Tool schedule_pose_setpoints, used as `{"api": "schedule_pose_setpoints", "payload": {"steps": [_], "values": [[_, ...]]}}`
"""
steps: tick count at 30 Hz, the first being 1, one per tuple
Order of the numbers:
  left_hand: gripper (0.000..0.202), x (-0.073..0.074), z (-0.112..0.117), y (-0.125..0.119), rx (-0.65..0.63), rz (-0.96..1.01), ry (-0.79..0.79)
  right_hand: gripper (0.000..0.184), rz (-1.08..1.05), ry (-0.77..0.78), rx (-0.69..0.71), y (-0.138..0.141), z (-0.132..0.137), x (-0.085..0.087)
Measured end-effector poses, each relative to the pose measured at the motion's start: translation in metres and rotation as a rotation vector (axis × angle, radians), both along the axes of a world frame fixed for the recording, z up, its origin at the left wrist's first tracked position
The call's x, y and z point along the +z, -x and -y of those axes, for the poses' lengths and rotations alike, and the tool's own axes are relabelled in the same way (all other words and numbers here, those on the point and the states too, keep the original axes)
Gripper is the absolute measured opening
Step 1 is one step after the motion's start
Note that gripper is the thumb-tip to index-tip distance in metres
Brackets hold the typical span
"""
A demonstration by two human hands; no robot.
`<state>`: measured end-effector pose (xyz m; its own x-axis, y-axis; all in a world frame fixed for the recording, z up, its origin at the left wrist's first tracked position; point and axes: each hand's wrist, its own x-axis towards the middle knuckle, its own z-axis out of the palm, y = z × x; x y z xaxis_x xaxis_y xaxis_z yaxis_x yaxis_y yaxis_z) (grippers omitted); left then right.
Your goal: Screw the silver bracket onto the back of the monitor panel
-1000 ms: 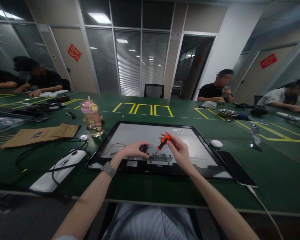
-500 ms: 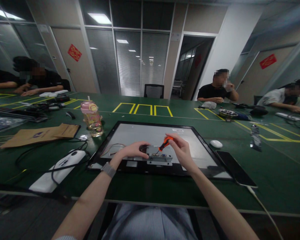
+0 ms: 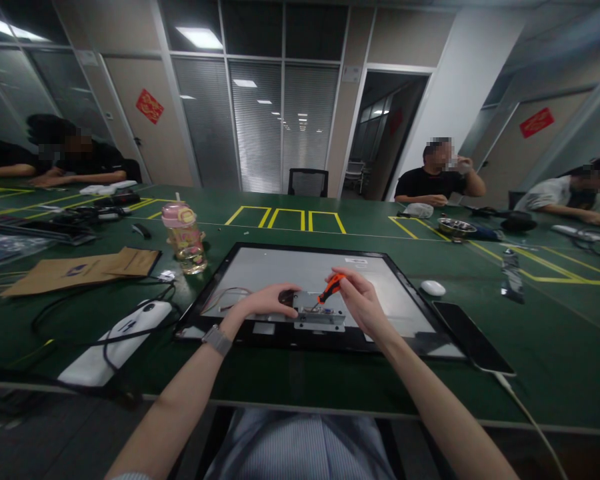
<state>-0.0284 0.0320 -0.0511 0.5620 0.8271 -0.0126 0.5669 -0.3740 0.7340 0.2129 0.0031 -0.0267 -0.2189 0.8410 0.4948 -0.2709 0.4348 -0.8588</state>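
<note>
A flat display panel (image 3: 300, 267) with a black frame lies back side up on the green table before me. Near its front edge sits a metal bracket (image 3: 325, 323) with small connectors along it. My left hand (image 3: 270, 300) curls its thumb and fingers around the bracket's left end, beside a dark rounded part (image 3: 287, 297). In my right hand (image 3: 363, 297) is an orange and black screwdriver (image 3: 331, 287), tilted, its tip down at the bracket's connectors. Exactly what the tip touches is too small to make out. Thin wires (image 3: 225, 298) lie left of my left hand.
Left of the panel are a drink bottle (image 3: 186, 240), a brown paper bag (image 3: 80, 272) and a white power strip (image 3: 115, 343) with black cables. To the right lie a white earbud case (image 3: 433, 288) and a phone (image 3: 473, 337) with a cable. Several people sit across the table.
My right hand and the screwdriver handle have shifted very slightly to the right, with the tip still at the bracket. My left hand has stayed in place.
</note>
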Motion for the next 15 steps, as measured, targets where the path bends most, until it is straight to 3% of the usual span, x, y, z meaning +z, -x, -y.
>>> {"api": "schedule_pose_setpoints", "payload": {"steps": [11, 13, 15], "values": [[0.072, 0.0018, 0.0021, -0.0008, 0.016, -0.016, 0.014, 0.027, -0.007, 0.048, 0.169, -0.0040, 0.0036, 0.0095], [0.072, 0.0011, 0.0014, -0.0003, 0.021, -0.026, 0.010, 0.033, 0.037, 0.030, 0.140, -0.0047, 0.0026, 0.0081], [0.073, 0.0002, 0.0005, 0.0001, 0.016, -0.031, 0.005, 0.033, 0.103, -0.038, 0.018, -0.0053, 0.0010, 0.0059]]}}
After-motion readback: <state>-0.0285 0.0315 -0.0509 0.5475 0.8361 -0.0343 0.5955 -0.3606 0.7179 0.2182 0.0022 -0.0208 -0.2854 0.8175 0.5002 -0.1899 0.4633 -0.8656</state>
